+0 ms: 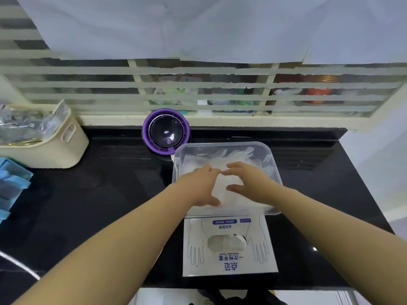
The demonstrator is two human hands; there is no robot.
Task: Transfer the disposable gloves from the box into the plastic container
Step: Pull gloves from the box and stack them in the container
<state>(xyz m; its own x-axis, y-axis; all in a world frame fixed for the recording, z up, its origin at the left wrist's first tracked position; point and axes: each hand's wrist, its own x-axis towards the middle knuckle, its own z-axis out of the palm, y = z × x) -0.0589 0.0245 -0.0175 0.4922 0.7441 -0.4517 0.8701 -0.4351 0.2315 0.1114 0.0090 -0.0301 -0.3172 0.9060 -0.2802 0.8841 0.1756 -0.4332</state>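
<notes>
A clear plastic container (224, 146) stands on the black counter, holding a heap of translucent disposable gloves (236, 158). Both hands are inside it, on top of the heap. My left hand (201, 186) lies with fingers spread and fairly straight, thumb toward me, pressing the gloves. My right hand (246, 180) does the same beside it, fingertips nearly meeting the left ones. Right in front of the container lies the white glove box (229, 258), flat, with blue print and an oval opening showing gloves inside.
A purple round device (166, 132) sits just behind the container's left corner. A cream basket (50, 148) with plastic packets stands at the far left, blue items (13, 183) below it. A taped window runs along the back. The counter's front edge is near the box.
</notes>
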